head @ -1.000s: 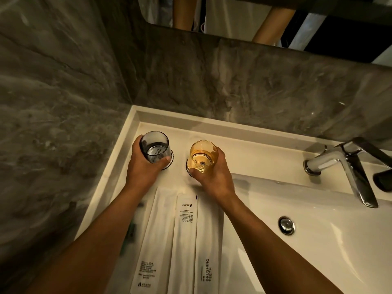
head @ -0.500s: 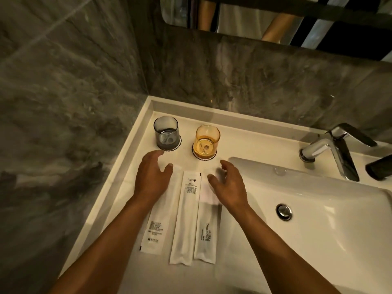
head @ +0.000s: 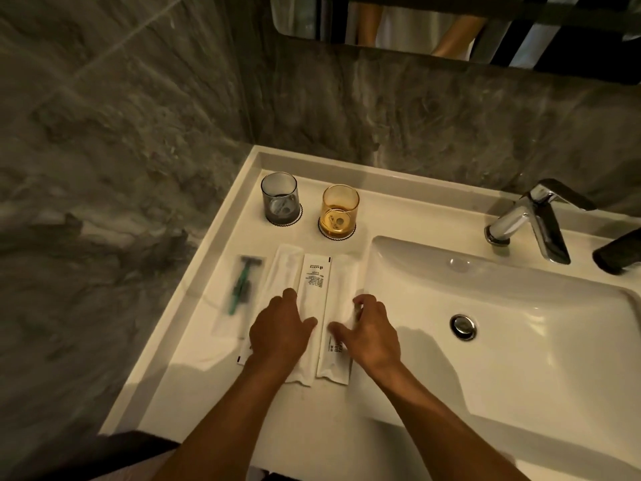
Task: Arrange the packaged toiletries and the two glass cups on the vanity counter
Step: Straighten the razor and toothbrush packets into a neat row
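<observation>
Both hands drew back from the cups; left hand (head: 279, 333) and right hand (head: 369, 333) spread flat on packets (head: 312, 289)

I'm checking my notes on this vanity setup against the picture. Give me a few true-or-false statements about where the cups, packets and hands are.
1. The grey glass cup stands left of the amber glass cup. True.
2. Both cups lie tipped on their sides. False: both stand upright on round coasters.
3. The left hand and the right hand rest on the white packets. True.
4. The razor packet lies in the sink basin. False: it lies on the counter, left of the white packets.
5. The right hand holds the amber cup. False: neither hand touches a cup.
</observation>
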